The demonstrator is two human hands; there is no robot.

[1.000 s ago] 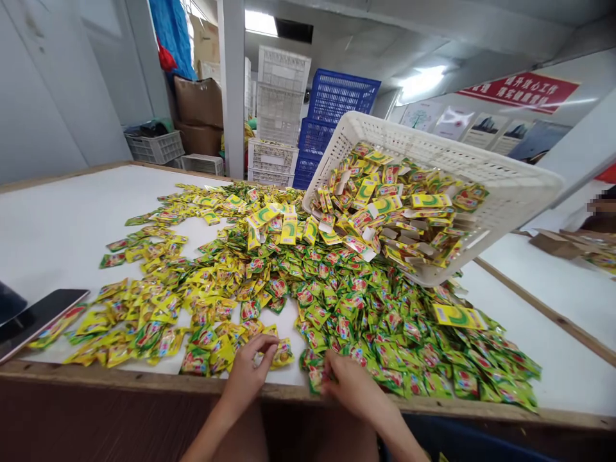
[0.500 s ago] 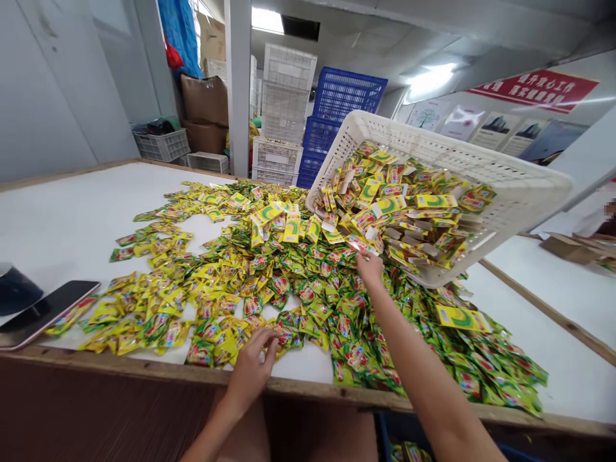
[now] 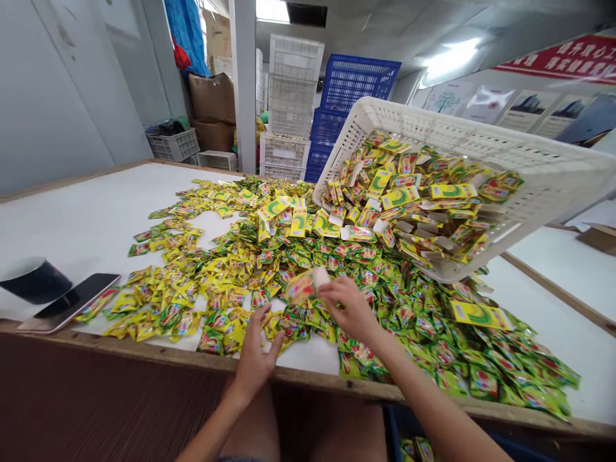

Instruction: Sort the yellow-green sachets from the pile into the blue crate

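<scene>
A big heap of small green and yellow sachets point(image 3: 308, 269) covers the white table point(image 3: 86, 224). A tilted white plastic basket point(image 3: 529, 167) at the right spills small yellow boxes and sachets onto the heap. My right hand point(image 3: 349, 308) is raised over the pile and pinches one small box point(image 3: 307, 283), blurred by motion. My left hand point(image 3: 255, 356) rests at the near table edge with its fingers spread on sachets at the heap's front.
A phone point(image 3: 72, 301) and a dark round object point(image 3: 31, 281) lie at the table's left front. Stacked white and blue crates point(image 3: 337, 96), cardboard boxes and a pillar stand behind. A second table point(image 3: 568, 269) lies to the right.
My right hand reached up to the basket's mouth, then drew back toward me holding a small box. My left hand stayed at the front edge, fingers spreading. The view shifted slightly.
</scene>
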